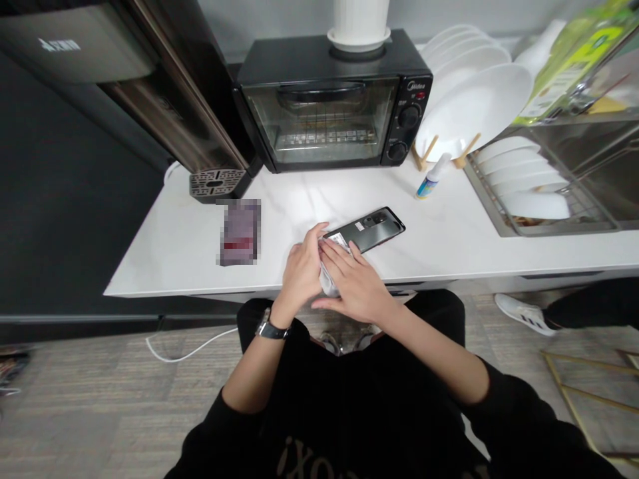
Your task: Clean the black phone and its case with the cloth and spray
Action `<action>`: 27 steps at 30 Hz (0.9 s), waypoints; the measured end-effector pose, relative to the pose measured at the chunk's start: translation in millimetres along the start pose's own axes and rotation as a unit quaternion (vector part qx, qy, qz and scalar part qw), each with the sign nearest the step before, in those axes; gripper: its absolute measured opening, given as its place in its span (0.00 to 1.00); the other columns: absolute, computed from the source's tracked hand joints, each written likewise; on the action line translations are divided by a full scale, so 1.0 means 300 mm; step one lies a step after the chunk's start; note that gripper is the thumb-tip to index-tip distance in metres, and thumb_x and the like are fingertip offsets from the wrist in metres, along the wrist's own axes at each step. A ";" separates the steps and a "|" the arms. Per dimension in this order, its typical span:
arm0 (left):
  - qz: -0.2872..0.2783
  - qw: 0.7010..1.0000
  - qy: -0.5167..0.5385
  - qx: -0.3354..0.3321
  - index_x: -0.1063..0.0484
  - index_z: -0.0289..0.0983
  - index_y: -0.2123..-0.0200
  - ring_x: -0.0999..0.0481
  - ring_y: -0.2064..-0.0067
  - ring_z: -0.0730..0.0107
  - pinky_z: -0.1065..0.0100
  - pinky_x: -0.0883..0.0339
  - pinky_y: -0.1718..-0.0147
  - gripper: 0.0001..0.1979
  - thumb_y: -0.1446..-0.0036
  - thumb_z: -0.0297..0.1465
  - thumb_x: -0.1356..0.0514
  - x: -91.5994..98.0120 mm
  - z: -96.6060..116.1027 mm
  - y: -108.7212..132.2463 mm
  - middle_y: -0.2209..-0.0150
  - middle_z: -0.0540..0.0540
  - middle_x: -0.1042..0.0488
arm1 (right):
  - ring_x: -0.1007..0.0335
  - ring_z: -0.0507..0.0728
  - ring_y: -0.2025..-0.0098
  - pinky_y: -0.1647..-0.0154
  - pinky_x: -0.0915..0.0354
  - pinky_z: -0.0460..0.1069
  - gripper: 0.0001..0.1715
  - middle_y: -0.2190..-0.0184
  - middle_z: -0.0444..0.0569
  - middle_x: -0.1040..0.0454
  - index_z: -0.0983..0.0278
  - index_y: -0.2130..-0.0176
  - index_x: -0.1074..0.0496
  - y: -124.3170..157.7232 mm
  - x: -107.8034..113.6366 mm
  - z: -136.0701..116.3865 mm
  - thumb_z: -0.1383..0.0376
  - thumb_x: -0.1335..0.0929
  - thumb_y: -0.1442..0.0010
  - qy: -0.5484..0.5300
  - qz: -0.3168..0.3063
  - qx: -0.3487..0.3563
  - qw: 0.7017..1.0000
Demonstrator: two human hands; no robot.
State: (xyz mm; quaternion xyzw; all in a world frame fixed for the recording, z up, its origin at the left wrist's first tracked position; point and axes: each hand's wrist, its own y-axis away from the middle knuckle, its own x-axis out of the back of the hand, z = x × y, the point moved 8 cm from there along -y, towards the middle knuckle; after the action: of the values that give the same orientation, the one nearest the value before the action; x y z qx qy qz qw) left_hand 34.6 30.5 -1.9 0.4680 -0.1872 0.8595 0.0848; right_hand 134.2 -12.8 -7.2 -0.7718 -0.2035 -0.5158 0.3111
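A dark, glossy smartphone lies on the counter with its camera side up and small labels on its back. My left hand is curled at the phone's near left end, its upper fingers against the edge. Fingers stretched and held together, my right hand presses over that same end. Beneath the right palm, between both hands, a crumpled pale grey cloth shows. The fingers hide most of the cloth and the phone's lower end. A small spray bottle with a blue label stands behind the phone to the right.
On the white counter lies a blurred purple packet. A black toaster oven stands behind, a drinks dispenser at left. White plates and a sink rack are at right. Another person's shoe shows below.
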 end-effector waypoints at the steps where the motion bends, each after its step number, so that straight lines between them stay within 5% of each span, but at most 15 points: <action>1: -0.002 1.000 0.002 -0.001 0.52 0.41 0.28 0.22 0.39 0.47 0.48 0.29 0.43 0.40 0.38 0.32 0.37 -0.001 0.000 0.000 0.34 0.34 0.29 | 0.56 0.65 0.19 0.18 0.61 0.67 0.56 0.22 0.61 0.49 0.73 0.24 0.48 -0.007 0.003 0.014 0.34 0.45 0.29 0.000 0.003 -0.006 1.000; 8: 0.020 0.999 0.014 0.034 0.49 0.42 0.29 0.24 0.36 0.45 0.47 0.30 0.41 0.43 0.39 0.43 0.30 0.007 0.010 -0.007 0.36 0.37 0.26 | 0.50 0.71 0.21 0.23 0.55 0.75 0.56 0.23 0.65 0.46 0.71 0.23 0.48 0.037 0.114 0.380 0.33 0.49 0.29 0.060 0.078 -0.200 0.975; 10: 0.019 0.999 0.012 0.032 0.49 0.42 0.29 0.24 0.36 0.44 0.47 0.30 0.41 0.43 0.39 0.42 0.30 0.006 0.012 -0.007 0.36 0.36 0.26 | 0.52 0.73 0.21 0.23 0.55 0.76 0.58 0.23 0.67 0.48 0.73 0.23 0.49 0.047 0.111 0.353 0.33 0.48 0.29 0.063 0.083 -0.210 0.972; 14: 0.004 1.000 0.002 0.012 0.50 0.39 0.28 0.23 0.38 0.45 0.47 0.29 0.42 0.40 0.37 0.35 0.35 -0.001 0.003 -0.004 0.36 0.34 0.27 | 0.54 0.67 0.19 0.19 0.58 0.69 0.55 0.23 0.63 0.46 0.72 0.24 0.46 0.006 0.025 0.073 0.34 0.45 0.29 -0.003 0.020 -0.048 0.999; 17: -0.003 1.000 0.004 -0.002 0.51 0.40 0.28 0.22 0.38 0.47 0.48 0.29 0.42 0.38 0.35 0.35 0.39 -0.002 -0.001 -0.003 0.35 0.35 0.27 | 0.52 0.64 0.20 0.18 0.59 0.67 0.52 0.24 0.61 0.43 0.72 0.25 0.44 -0.014 0.007 -0.007 0.36 0.45 0.27 -0.029 0.006 -0.021 0.999; 19: -0.007 1.000 0.005 0.000 0.51 0.40 0.28 0.23 0.37 0.46 0.47 0.30 0.42 0.39 0.36 0.37 0.37 -0.003 0.003 -0.005 0.34 0.34 0.29 | 0.52 0.64 0.20 0.19 0.59 0.69 0.51 0.23 0.59 0.44 0.70 0.24 0.46 -0.014 0.023 0.044 0.37 0.46 0.26 -0.015 0.010 -0.038 0.999; 25: 0.007 0.999 0.019 0.044 0.48 0.42 0.30 0.23 0.37 0.44 0.46 0.30 0.40 0.42 0.39 0.42 0.29 0.011 0.016 -0.012 0.36 0.37 0.26 | 0.48 0.70 0.21 0.22 0.56 0.74 0.54 0.24 0.63 0.43 0.68 0.23 0.49 0.046 0.120 0.381 0.35 0.48 0.28 0.071 0.079 -0.199 0.974; 27: 0.009 0.999 0.018 0.043 0.47 0.42 0.30 0.23 0.37 0.44 0.46 0.30 0.40 0.43 0.40 0.42 0.29 0.013 0.019 -0.012 0.36 0.37 0.26 | 0.50 0.73 0.21 0.23 0.56 0.75 0.58 0.24 0.67 0.45 0.71 0.23 0.50 0.056 0.125 0.400 0.33 0.48 0.29 0.081 0.093 -0.224 0.967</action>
State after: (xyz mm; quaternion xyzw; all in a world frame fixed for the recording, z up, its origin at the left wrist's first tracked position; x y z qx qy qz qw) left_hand 38.1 31.5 5.0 0.4538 -0.1524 0.8759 0.0597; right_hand 239.6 57.5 -10.0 -0.7928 0.0154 -0.5780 0.1926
